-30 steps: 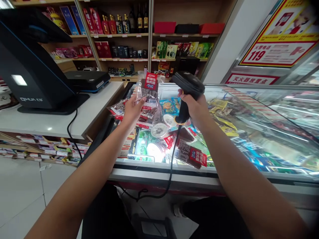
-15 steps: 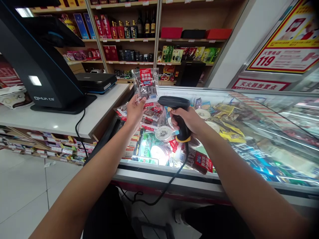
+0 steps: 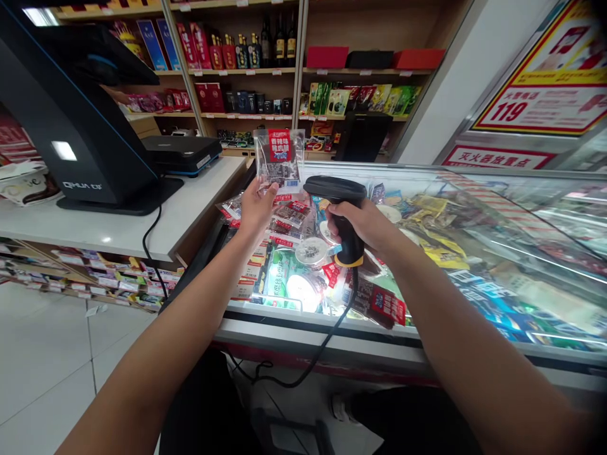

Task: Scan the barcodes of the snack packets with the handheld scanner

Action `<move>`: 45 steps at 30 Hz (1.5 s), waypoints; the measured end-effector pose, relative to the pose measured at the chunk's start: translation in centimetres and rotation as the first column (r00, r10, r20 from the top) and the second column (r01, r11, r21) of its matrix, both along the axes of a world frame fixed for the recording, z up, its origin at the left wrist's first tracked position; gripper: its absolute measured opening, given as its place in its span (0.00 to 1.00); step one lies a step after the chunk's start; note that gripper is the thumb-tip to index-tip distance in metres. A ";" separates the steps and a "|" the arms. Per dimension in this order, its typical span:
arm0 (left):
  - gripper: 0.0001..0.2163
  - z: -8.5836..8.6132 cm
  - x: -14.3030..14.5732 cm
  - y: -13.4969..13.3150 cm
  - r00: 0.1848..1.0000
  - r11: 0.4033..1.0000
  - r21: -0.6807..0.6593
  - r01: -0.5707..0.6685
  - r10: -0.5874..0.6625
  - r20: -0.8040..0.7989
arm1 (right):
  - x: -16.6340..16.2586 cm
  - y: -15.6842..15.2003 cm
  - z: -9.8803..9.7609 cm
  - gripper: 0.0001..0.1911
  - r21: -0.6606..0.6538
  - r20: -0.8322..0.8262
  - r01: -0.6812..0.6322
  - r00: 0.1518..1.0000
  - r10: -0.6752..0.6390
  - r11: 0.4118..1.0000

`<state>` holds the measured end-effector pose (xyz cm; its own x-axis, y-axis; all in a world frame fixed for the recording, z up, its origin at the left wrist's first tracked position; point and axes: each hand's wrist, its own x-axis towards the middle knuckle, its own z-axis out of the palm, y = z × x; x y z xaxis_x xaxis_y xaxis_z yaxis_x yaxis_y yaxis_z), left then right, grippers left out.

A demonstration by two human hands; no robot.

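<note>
My left hand [image 3: 256, 207] pinches the lower edge of a clear snack packet [image 3: 279, 159] with a red label, holding it upright above the glass-topped freezer [image 3: 497, 253]. My right hand [image 3: 360, 224] is wrapped round the handle of a black barcode scanner [image 3: 337, 208], whose head sits just right of the packet and level with its lower edge. The scanner's black cable [image 3: 327, 335] hangs down over the freezer's front edge. More similar packets [image 3: 289, 218] lie in a pile on the glass under both hands.
A white counter [image 3: 142, 221] at the left carries a black point-of-sale terminal [image 3: 71, 139] and a flat black device [image 3: 183, 155]. Shelves of bottles and boxes [image 3: 265, 69] stand behind. Frozen goods fill the freezer. A red and yellow sign [image 3: 545, 82] hangs at the right.
My right hand brought the scanner down and left, from raised above the glass to beside the packet. My left hand lifted the packet upright. The last half second shows only slight shifts.
</note>
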<state>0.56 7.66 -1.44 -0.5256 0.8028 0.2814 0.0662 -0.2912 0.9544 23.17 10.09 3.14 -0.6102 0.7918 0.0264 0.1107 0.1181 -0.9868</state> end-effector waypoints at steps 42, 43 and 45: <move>0.10 -0.2 4.2 -2.5 0.533 0.988 0.108 0.109 0.034 -0.845 | 4.7 2.8 1.5 0.21 0.145 -0.089 0.265 0.963 -0.254 0.953; 0.10 0.1 3.1 -2.5 0.485 0.988 0.132 0.084 0.075 -0.871 | 4.8 2.7 1.6 0.20 0.118 -0.091 0.248 0.967 -0.238 0.962; 0.11 0.5 0.9 -2.3 0.396 0.983 0.179 0.043 0.148 -0.906 | 4.9 2.7 1.5 0.17 0.042 -0.081 0.161 0.984 -0.157 0.986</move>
